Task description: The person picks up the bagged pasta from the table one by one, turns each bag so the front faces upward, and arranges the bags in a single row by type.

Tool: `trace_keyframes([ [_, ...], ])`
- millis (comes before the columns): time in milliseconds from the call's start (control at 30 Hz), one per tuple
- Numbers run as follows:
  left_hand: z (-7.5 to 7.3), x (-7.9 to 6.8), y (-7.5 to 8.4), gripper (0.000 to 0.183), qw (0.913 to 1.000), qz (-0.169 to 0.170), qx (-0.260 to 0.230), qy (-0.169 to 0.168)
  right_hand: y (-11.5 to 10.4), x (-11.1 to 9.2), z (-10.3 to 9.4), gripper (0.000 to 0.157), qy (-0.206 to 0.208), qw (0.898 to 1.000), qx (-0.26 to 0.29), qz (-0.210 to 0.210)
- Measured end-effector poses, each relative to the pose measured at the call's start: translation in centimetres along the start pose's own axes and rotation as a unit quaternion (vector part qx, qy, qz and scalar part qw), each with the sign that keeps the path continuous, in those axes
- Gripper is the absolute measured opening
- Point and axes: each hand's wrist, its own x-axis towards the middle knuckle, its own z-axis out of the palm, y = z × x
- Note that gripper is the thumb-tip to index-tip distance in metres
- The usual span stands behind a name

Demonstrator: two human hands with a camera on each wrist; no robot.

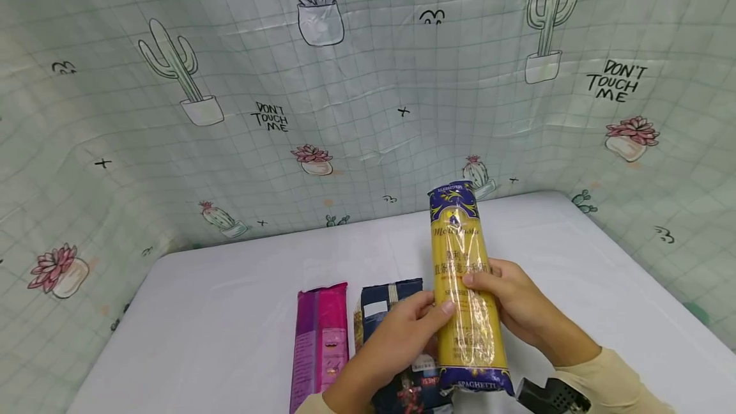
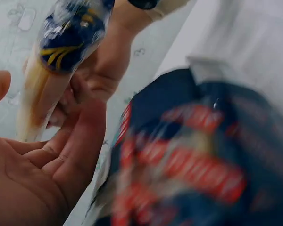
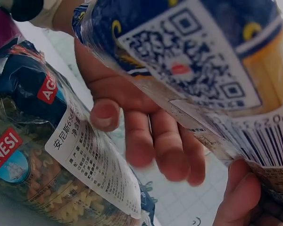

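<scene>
A long yellow spaghetti pack [image 1: 460,251] with blue ends tilts upright over the table. My right hand [image 1: 526,305] grips its right side, thumb across the front and fingers behind. At the pack's lower left is my left hand [image 1: 402,331], its thumb overlapping the front edge. In the left wrist view that left hand [image 2: 33,183] has its fingers loosely extended beside the pack [image 2: 75,35]; contact is unclear. A QR code and barcode show on the pack [image 3: 250,61] in the right wrist view. Below the left hand lies a dark blue pasta bag [image 3: 33,155] showing fusilli.
To the left of the pasta bag lies a pink and purple packet [image 1: 332,347]. They rest on a white table [image 1: 224,324]. Behind it hangs a cactus-print cloth [image 1: 368,75]. A black device [image 1: 552,396] sits at the right wrist.
</scene>
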Motion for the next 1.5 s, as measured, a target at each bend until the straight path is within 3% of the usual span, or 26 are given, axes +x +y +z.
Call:
trace_keyframes([
  [267, -2.0, 3.8, 0.9, 0.054, 0.9972, -0.011, -0.053, -0.052, -0.1, -0.4, -1.2, 0.03, -0.018, 0.999, 0.029, 0.007],
  [467, -1.3, 5.5, 0.5, 0.048, 0.9931, -0.06, -0.074, -0.068, 0.6, -0.2, -1.4, 0.038, -0.017, 0.999, 0.029, 0.027],
  [600, -0.7, 5.8, 0.3, 0.041, 0.9932, -0.071, -0.079, -0.049, 0.9, 0.1, -1.7, 0.047, -0.014, 0.999, 0.026, 0.045],
  [967, 0.1, 6.7, 0.3, 0.038, 0.9945, -0.036, -0.096, 0.024, 0.3, 0.4, -2.2, 0.058, -0.002, 0.998, 0.005, 0.062],
  [1167, -0.2, 7.3, 0.9, 0.039, 0.9928, -0.027, -0.095, 0.068, -0.6, 0.3, -2.9, 0.058, -0.002, 0.998, -0.053, 0.045],
  [1400, -0.6, 9.1, 1.4, 0.036, 0.9917, -0.023, -0.079, 0.099, -1.3, -0.1, -3.6, 0.072, -0.022, 0.986, -0.14, 0.089],
  [1500, -0.6, 9.8, 1.3, 0.034, 0.9911, -0.031, -0.061, 0.114, -1.2, 0.0, -3.6, 0.072, -0.025, 0.985, -0.15, 0.083],
])
